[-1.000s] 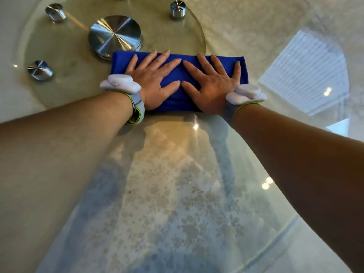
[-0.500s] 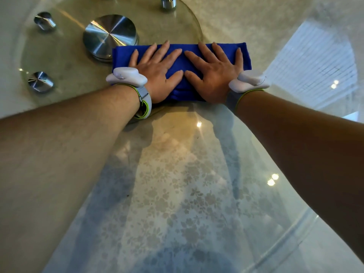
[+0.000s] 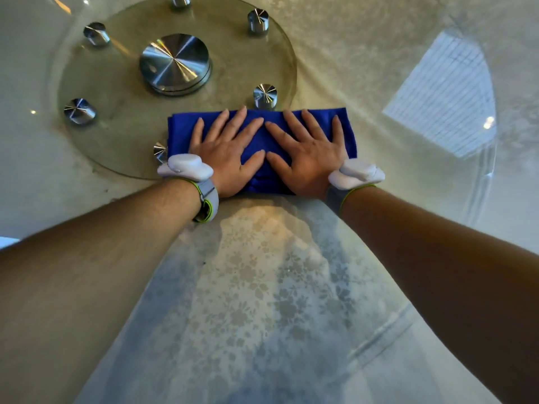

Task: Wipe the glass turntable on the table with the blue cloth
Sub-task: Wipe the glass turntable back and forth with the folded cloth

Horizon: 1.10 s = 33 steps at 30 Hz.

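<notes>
The folded blue cloth [image 3: 179, 132] lies flat on the big clear glass turntable [image 3: 408, 185], just on my side of the metal hub [image 3: 175, 64]. My left hand [image 3: 227, 158] and my right hand [image 3: 309, 158] press on it side by side, palms down and fingers spread, thumbs almost touching. Both hands cover most of the cloth's middle. Each wrist carries a white device on a grey strap.
Under the turntable sits a smaller round glass disc [image 3: 116, 91] with several metal standoffs, one [image 3: 264, 96] right beyond my fingertips. A floral tablecloth [image 3: 262, 287] shows through the glass near me. A bright window reflection [image 3: 443, 97] lies to the right.
Both hands first slid the cloth forward beside the hub, then drew it back toward me and a little right. It now lies clear of the hub.
</notes>
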Motion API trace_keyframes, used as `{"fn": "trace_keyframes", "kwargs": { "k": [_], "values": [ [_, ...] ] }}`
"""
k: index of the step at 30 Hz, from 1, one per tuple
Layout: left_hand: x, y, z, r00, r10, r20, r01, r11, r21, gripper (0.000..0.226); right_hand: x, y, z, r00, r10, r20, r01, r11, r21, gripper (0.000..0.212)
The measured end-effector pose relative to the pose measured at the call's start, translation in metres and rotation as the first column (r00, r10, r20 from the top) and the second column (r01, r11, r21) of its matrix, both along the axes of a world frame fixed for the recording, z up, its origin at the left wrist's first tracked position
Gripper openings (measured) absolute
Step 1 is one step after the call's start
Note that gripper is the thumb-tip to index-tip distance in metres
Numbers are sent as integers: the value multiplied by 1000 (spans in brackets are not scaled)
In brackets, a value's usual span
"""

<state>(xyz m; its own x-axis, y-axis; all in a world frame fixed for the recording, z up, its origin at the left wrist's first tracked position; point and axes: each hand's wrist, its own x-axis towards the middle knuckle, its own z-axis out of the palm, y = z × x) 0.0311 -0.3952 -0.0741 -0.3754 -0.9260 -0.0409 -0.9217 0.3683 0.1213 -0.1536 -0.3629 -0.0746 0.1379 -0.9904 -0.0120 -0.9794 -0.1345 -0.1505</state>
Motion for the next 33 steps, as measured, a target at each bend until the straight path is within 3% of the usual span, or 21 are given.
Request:
{"fn": "trace_keyframes", "kwargs": {
  "k": [10,23,28,33],
  "values": [
    [18,130,7,998,-57,29,56,998,41,68,25,139,7,999,12,51,-15,997,70,60],
    [30,296,16,984,-171,-51,177,970,166,67,31,311,23,989,-62,137,31,975,218,60],
    [31,317,21,988,-135,-79,149,963,224,66,18,327,28,994,-38,107,9,967,255,59],
    [37,286,21,986,-136,-92,153,964,219,63,13,293,30,998,-16,63,-2,962,271,58]
  ]
}}
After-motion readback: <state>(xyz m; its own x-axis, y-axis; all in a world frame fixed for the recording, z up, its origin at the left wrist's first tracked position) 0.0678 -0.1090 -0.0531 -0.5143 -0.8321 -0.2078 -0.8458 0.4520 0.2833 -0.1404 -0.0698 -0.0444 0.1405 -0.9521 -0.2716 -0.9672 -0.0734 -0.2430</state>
